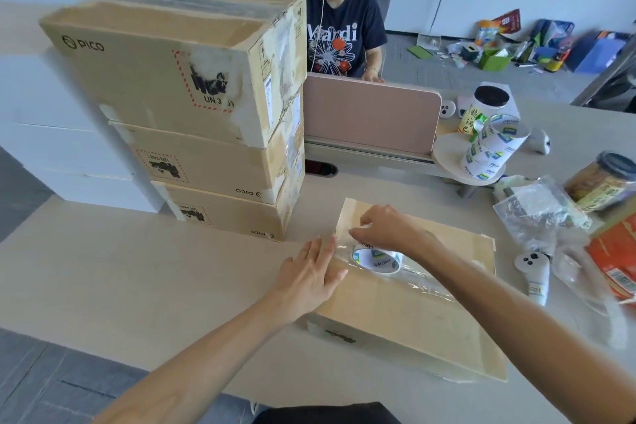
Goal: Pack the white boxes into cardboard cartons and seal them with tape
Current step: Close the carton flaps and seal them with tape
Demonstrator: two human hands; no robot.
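A closed cardboard carton (416, 313) lies flat on the table in front of me. A strip of clear tape runs along its top seam. A roll of clear tape (377, 260) rests on the carton's lid. My left hand (311, 277) lies flat with straight fingers on the carton's left edge, pressing the tape down. My right hand (385, 227) reaches over the roll and pinches the tape's end near the carton's far left corner. Three sealed cartons (192, 103) stand stacked at the left. White boxes (65, 148) are piled behind that stack.
A person wearing a headset (340, 17) sits across a pink divider (371, 113). Stacked tape rolls (492, 151), a jar (602, 182), plastic bags (540, 213) and a white controller (535, 272) crowd the table's right side.
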